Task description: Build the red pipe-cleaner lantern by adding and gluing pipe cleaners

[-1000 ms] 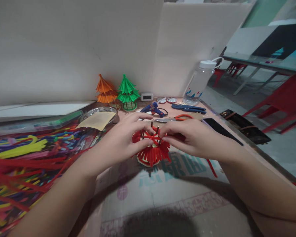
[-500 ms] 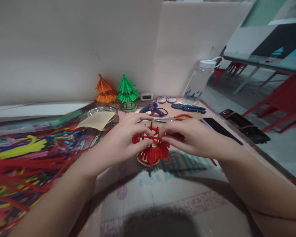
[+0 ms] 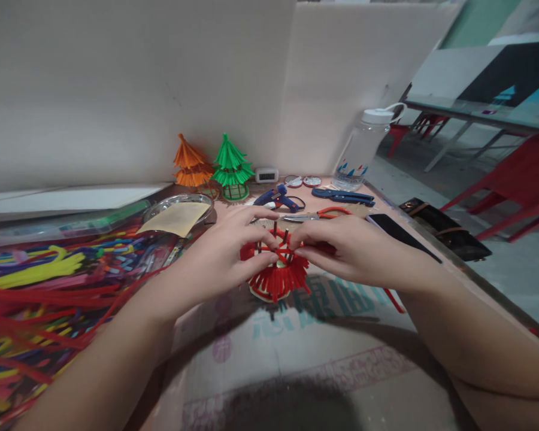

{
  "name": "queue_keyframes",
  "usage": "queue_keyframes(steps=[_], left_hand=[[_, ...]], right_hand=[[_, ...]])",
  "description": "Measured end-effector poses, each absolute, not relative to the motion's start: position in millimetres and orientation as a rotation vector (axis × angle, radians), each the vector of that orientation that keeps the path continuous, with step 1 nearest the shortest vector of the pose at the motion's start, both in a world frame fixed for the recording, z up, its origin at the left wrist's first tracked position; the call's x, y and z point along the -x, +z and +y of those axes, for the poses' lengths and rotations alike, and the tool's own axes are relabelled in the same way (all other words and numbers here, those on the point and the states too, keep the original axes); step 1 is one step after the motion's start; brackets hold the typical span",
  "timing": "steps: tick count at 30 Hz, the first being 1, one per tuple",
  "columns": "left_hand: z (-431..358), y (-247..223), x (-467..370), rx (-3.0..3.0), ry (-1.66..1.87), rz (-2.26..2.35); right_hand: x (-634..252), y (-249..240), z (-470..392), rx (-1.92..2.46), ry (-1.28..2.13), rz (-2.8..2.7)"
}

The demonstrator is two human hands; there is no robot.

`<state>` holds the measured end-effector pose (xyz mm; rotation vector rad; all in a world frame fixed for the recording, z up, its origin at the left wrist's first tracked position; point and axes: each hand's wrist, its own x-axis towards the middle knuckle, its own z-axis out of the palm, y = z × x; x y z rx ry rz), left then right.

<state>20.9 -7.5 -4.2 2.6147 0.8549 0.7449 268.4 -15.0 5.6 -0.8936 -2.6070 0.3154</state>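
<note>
Red frilly frame [image 3: 278,282] stands up, nearer us and right of the green tree [image 3: 230,161]. Left hand [image 3: 224,248] and right hand [image 3: 353,246] pinch its top strip [image 3: 282,258], about equally close.

Clear bottle [image 3: 353,149] upright, white-lidded; dark-screened phone [image 3: 402,236] flat; black bag [image 3: 449,232] near red chair [image 3: 527,173].

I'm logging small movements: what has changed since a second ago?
The visible end of the red strip below the right forearm has swung slightly rightward and up. Nothing was visibly taken or let go. The left hand and right hand stay at the red fringed model; the green tree is unmoved.
</note>
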Motion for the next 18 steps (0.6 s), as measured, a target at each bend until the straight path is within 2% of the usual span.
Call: queue_keyframes(steps=[18], left_hand=[[-9.9, -1.5, -24.5, -2.598, 0.824, 0.854]], right_hand=[[-268.6, 6.9, -11.6, 0.878, 0.345, -2.605]])
